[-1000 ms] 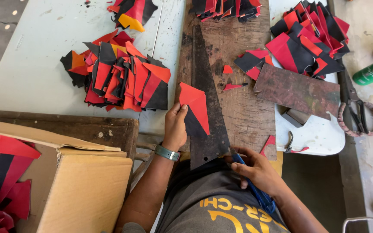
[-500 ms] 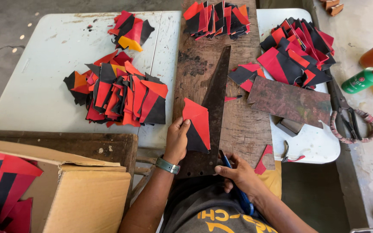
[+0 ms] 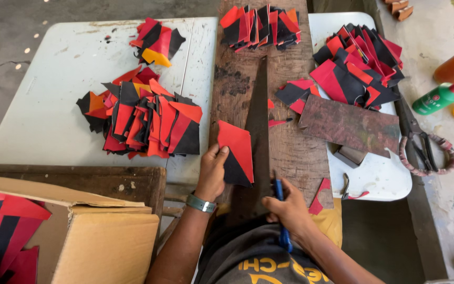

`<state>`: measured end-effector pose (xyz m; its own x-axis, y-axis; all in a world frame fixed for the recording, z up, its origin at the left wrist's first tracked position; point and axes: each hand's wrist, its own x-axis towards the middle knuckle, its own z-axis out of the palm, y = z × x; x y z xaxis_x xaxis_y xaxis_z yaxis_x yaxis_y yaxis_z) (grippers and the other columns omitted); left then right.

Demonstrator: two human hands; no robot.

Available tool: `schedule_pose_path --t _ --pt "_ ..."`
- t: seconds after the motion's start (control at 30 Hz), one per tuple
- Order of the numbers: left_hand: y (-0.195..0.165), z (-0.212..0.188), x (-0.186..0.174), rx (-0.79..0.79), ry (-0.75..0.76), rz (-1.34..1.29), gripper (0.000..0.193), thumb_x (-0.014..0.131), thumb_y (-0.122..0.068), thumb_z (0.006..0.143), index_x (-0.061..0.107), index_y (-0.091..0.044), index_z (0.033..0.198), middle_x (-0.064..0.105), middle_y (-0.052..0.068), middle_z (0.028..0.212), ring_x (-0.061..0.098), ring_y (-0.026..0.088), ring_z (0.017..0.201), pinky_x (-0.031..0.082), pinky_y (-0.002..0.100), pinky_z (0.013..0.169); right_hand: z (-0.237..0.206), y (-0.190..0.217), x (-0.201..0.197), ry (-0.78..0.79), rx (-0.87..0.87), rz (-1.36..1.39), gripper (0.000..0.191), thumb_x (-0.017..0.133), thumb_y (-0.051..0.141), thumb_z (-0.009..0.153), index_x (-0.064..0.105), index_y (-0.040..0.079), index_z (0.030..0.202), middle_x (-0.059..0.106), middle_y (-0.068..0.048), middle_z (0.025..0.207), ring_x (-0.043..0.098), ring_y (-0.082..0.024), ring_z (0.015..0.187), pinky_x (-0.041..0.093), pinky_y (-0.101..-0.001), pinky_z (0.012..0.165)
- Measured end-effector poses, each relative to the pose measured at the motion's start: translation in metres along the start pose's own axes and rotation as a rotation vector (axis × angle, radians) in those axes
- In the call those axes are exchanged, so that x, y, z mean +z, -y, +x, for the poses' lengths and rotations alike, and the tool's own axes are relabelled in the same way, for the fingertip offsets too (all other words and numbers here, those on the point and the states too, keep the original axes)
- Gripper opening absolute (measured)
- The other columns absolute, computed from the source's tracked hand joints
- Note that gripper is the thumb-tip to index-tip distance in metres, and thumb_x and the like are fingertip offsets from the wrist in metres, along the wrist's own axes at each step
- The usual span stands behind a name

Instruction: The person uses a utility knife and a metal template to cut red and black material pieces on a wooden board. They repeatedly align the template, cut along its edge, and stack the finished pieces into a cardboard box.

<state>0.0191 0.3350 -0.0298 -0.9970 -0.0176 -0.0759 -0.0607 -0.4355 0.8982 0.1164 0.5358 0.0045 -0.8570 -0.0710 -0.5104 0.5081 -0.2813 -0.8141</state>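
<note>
Compared to a moment ago, the left hand [image 3: 212, 173] has slid the red-and-black piece [image 3: 236, 152] a bit further up the wooden board [image 3: 295, 152], fingers still pinching its left edge beside the long dark blade [image 3: 258, 131]. The right hand [image 3: 289, 209] hasn't really moved, fist still closed around the blue-handled tool [image 3: 281, 215] at the board's near end.

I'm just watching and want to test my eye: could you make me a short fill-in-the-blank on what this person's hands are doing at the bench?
1. The left hand holds a red and ____ piece.
2. The right hand grips a tool with a ____ handle.
3. On the left wrist sits a ____.
4. The scissors lie to the person's ____.

Missing words: black; blue; bracelet; right
</note>
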Motion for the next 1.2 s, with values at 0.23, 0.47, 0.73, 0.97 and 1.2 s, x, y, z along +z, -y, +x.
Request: schedule_pose_path --t 0.23,0.47,0.73,0.97,1.2 --pt "-0.046 0.064 0.044 0.771 -0.087 1.032 0.023 0.056 -0.014 0.104 0.067 -0.005 0.122 0.070 0.015 0.115 0.069 0.035 0.104 0.056 0.043 0.086 -0.039 0.045 -0.139 -0.101 -0.223 0.104 0.063 0.066 0.007 0.070 0.061 0.003 0.132 0.047 0.004 0.081 0.037 0.000 0.040 0.032 -0.0172 0.032" --pt "-0.038 0.147 0.096 0.714 0.003 1.487 0.023 0.059 -0.013 0.095 0.071 -0.015 0.114 0.069 0.008 0.108 0.066 0.039 0.083 0.054 0.049 0.074 -0.075 0.082 -0.208 -0.111 -0.628 0.165 0.044 0.057 0.000 0.081 0.058 -0.009 0.125 0.051 -0.004 0.089 0.044 -0.003 0.047 0.038 -0.0172 0.040" --pt "-0.023 0.082 0.120 0.425 0.770 1.680 0.017 0.056 -0.008 0.094 0.072 -0.013 0.092 0.070 0.010 0.086 0.070 0.029 0.080 0.058 0.044 0.066 -0.094 0.106 -0.203 -0.089 -0.749 0.403 0.041 0.053 -0.013 0.084 0.057 -0.010 0.125 0.062 -0.009 0.095 0.052 -0.007 0.049 0.042 -0.0144 0.039" --pt "-0.080 0.038 0.076 0.765 0.298 1.602 0.022 0.061 0.000 0.088 0.075 -0.009 0.102 0.073 0.013 0.100 0.069 0.032 0.078 0.055 0.044 0.070 -0.096 0.112 -0.194 0.038 -0.759 0.426 0.042 0.055 -0.014 0.084 0.060 -0.009 0.125 0.069 -0.018 0.092 0.055 -0.009 0.042 0.043 -0.0151 0.036" --pt "-0.082 0.047 0.088 0.694 0.848 1.419 0.003 0.067 -0.010 0.083 0.066 -0.008 0.085 0.068 0.018 0.084 0.069 0.038 0.084 0.054 0.051 0.072 -0.079 0.114 -0.191 0.010 -0.750 0.485 0.045 0.054 -0.015 0.085 0.059 -0.012 0.130 0.065 -0.015 0.096 0.055 -0.010 0.048 0.040 -0.0161 0.038"
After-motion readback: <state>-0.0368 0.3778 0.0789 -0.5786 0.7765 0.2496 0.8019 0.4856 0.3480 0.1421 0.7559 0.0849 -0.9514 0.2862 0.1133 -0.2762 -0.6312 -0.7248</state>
